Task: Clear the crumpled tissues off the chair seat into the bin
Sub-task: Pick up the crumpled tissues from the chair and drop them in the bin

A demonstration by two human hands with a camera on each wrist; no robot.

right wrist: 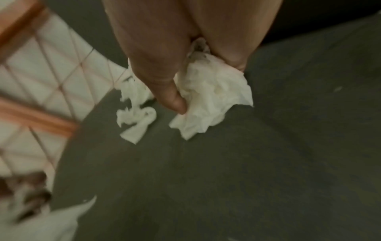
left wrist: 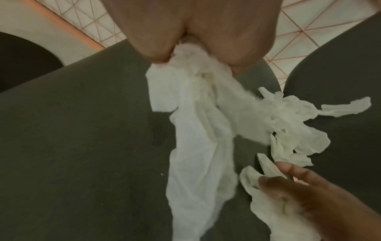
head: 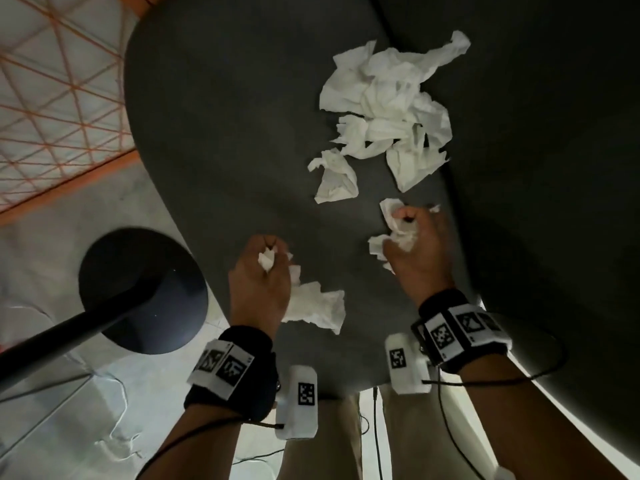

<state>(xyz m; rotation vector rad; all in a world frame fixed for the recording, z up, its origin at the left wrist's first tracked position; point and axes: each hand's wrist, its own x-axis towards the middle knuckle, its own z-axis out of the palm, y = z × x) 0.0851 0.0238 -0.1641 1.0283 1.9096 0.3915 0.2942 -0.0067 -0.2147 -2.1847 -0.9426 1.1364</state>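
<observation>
Two hands, left hand (head: 259, 271) and right hand (head: 414, 242), each grip clenched round soft, featherlight tissues (head: 388, 102), easily bunched anywhere, above the chair seat (head: 225, 133).

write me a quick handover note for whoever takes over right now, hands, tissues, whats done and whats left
Left hand: grips a crumpled white tissue that trails onto the dark grey fabric chair seat.
Right hand: grips a second white tissue wad.
On the seat: a pile of crumpled white tissues and one loose tissue nearer the hands.
Done: two tissues picked up, nothing seen binned.
Left: bin both handfuls, then clear the rest. No bin is in view.
</observation>
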